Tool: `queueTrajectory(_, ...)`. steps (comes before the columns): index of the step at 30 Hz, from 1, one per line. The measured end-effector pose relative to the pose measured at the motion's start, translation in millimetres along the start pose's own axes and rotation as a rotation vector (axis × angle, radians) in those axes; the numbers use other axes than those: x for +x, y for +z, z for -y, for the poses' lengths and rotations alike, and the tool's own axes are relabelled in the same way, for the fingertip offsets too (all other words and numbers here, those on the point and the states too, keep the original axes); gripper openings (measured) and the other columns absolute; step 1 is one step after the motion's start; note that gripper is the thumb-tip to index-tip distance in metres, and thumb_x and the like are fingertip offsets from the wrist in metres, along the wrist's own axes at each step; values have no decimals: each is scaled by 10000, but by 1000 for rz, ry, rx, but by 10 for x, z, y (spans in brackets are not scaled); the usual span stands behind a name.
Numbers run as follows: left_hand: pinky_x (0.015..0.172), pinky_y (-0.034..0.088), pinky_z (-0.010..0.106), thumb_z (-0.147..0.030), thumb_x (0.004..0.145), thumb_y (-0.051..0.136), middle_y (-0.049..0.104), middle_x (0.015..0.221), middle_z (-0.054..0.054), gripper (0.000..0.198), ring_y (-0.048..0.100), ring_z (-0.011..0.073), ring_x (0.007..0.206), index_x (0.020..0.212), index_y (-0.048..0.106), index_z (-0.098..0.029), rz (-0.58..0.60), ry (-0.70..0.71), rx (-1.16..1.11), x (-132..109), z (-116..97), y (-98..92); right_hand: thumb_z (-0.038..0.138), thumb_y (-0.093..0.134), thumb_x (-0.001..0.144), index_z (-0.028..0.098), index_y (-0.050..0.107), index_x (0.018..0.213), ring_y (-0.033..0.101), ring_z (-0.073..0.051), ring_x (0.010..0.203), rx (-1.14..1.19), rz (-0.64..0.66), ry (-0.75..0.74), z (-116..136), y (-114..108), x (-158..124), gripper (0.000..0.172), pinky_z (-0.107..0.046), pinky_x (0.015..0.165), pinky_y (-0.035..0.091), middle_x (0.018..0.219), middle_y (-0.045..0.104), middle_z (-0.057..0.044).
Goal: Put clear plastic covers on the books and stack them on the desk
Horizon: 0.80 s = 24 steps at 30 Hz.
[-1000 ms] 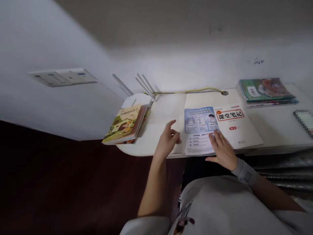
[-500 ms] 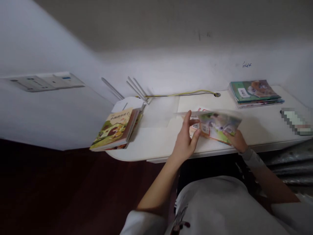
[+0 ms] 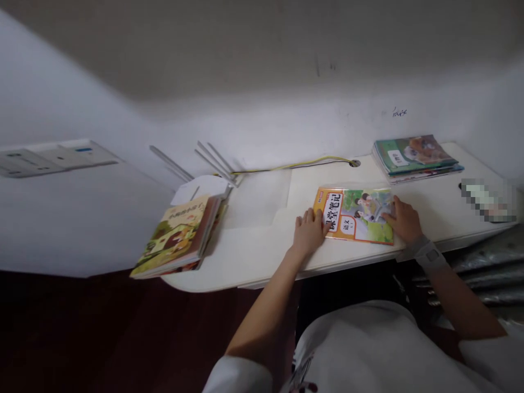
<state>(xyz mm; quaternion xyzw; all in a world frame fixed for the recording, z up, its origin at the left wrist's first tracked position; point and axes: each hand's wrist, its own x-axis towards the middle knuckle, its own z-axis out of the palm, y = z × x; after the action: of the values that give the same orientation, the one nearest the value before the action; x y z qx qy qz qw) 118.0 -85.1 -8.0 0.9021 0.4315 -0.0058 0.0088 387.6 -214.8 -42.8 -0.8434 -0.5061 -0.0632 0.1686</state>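
Observation:
An orange-edged book (image 3: 362, 215) with an illustrated cover and large Chinese characters lies on the white desk (image 3: 249, 254) in front of me. My left hand (image 3: 310, 232) grips its left edge, thumb on the cover. At the opposite edge, my right hand (image 3: 405, 221) holds the book with its thumb over the picture. A strip of clear film shows along the book's top edge. The undersides of the fingers are hidden.
Left, a stack of picture books (image 3: 176, 232) leans by a white router (image 3: 200, 190) with antennas. A translucent sheet (image 3: 260, 202) lies beside it. Along the wall runs a yellow cable (image 3: 286, 165). Right are another book stack (image 3: 417, 156) and a pixelated object (image 3: 487, 202).
The book was tilted and blurred, its right side in my right hand and my left hand open beside it. Now it lies flat, with both hands at its sides.

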Motion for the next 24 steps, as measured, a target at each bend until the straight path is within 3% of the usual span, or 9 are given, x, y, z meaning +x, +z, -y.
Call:
queueTrajectory(3,1046,358,480,-484,948,401,637,1212,195,474,605,297,1136,1209,596,-139,36,37,27,-132,26,-148,363,568,835,127,440,1364,606,-314,1049,70,73,-60,-43,30,193,593,-423,859,476,1166,667,-165)
queueTrajectory(5,980,409,433,-453,959,375,701,1038,144,422,659,269,1007,1108,643,-163,83,-23,-8,-160,118,-222,331,610,791,158,509,1300,632,-260,944,159,121,-89,-76,35,363,548,-362,808,487,1111,688,-125)
queueTrajectory(9,853,450,331,-411,950,368,675,1110,148,408,646,245,1003,1071,672,-167,18,-251,-222,57,364,-209,365,642,748,162,670,934,607,-167,719,245,213,-82,-99,16,762,276,-262,667,461,869,702,-55)
queueTrajectory(12,808,443,272,-422,938,387,687,1110,139,419,644,213,977,1029,694,-152,-14,-303,-434,361,453,-116,384,548,821,158,658,755,581,-152,668,221,208,-43,-44,41,1032,260,-242,612,427,711,669,-35)
queueTrajectory(17,770,440,257,-392,913,435,707,1102,114,371,642,198,966,1057,670,-143,-59,-345,-502,714,425,-28,238,486,844,148,644,833,595,-193,770,140,110,46,132,187,1169,183,-276,657,426,864,692,-103)
queueTrajectory(20,764,441,251,-365,895,463,708,1097,90,324,640,184,958,1058,647,-155,-86,-373,-518,782,405,-11,180,431,879,121,626,943,590,-247,922,91,45,48,227,257,1103,213,-324,764,421,1006,668,-176)
queueTrajectory(24,750,440,252,-293,880,474,709,1071,72,240,638,172,936,1021,626,-172,-112,-390,-514,802,383,-1,179,347,945,105,585,1044,591,-262,952,7,26,3,290,293,1068,268,-340,814,401,1001,658,-187)
